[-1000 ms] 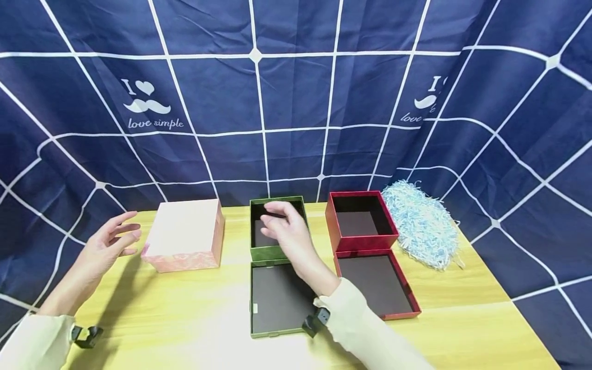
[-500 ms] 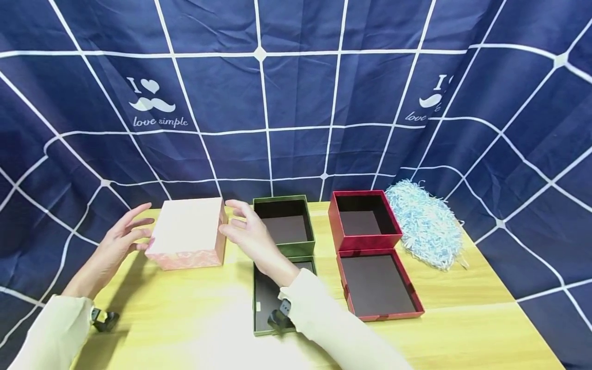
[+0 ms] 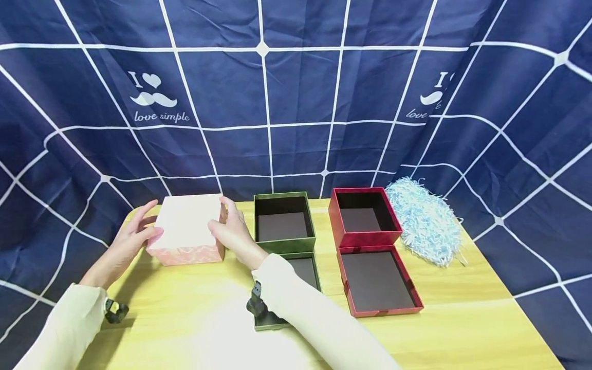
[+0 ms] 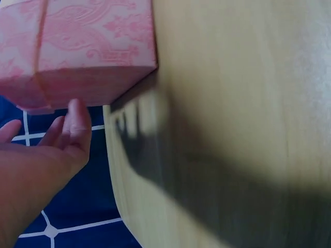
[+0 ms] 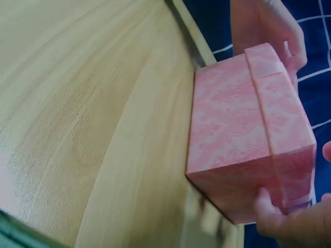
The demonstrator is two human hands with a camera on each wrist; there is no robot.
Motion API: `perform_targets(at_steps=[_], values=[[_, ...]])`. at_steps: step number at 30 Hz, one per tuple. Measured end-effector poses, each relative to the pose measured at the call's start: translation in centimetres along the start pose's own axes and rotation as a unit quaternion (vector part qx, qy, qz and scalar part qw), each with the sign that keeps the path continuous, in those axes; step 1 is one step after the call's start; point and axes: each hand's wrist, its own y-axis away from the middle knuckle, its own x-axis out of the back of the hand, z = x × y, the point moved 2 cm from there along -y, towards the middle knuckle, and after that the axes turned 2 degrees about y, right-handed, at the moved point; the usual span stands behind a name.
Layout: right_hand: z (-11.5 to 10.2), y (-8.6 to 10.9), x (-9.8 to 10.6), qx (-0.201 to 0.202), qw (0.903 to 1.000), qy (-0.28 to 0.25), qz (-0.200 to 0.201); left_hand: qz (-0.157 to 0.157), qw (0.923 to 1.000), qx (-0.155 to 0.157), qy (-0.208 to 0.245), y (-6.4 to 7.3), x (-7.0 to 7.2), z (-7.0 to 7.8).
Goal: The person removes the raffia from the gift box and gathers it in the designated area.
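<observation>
A closed pink box (image 3: pixel 187 223) with a patterned surface and a lid sits on the wooden table. Beside its left face is my left hand (image 3: pixel 126 246), thumb and fingers spread; in the left wrist view the thumb tip lies against or very close to the box (image 4: pixel 98 57). My right hand (image 3: pixel 233 234) is at the opposite face, its thumb resting on the side of the pink box (image 5: pixel 232 113) in the right wrist view. The far fingertips of both hands are partly hidden. The box still stands on the tabletop.
To the right are an open green box (image 3: pixel 285 245) with its upturned lid (image 3: pixel 305 268) in front, partly under my right sleeve, and an open red box (image 3: pixel 370 239) with its lid (image 3: pixel 379 280). Light-blue shredded paper (image 3: pixel 425 221) lies beyond. A blue grid curtain (image 3: pixel 296 92) hangs behind.
My right hand has moved left from over the green box to the pink box's right side. My left hand has moved right, up to its left side. The boxes stay in place.
</observation>
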Motion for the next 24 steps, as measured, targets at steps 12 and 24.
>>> perform_targets(at_steps=[12,24], values=[[0.9,-1.2,-1.6,-0.032,0.999,-0.019,0.027,-0.04,0.9991,-0.01,-0.006,0.0,0.5,0.0],[1.7,-1.2,-1.4,-0.032,0.995,-0.092,0.022,-0.074,0.9954,-0.03,0.052,-0.6,0.5,-0.4]])
